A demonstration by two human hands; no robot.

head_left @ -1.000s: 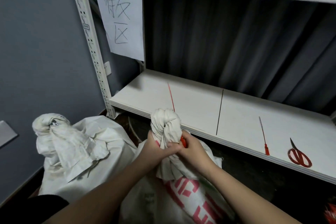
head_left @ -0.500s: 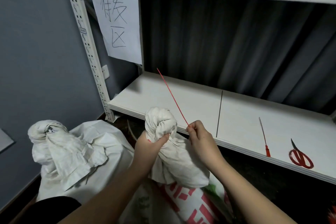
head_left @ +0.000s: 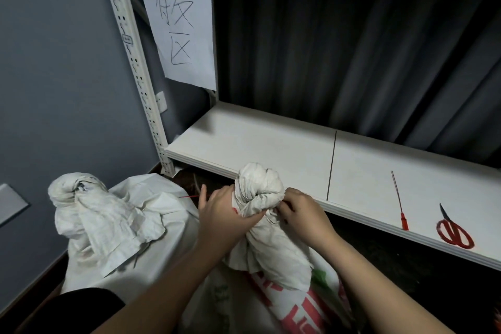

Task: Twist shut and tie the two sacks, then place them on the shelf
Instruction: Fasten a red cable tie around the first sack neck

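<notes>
woven white sack (head_left: pixel 271 247) looks floppy but bulky, probably heavy, so its twisted neck, just below the shelf (head_left: pixel 271 149) edge, is the spot to hold. left hand (head_left: pixel 222 214) clamps that neck, right hand (head_left: pixel 303 214) pinches at the knot. red tie (head_left: pixel 189 196), angled up over the shelf half a second ago, now pokes out left. other sack (head_left: pixel 103 214) sits further left.

head view, close, looking down toward shelf (head_left: pixel 271 149)
</notes>
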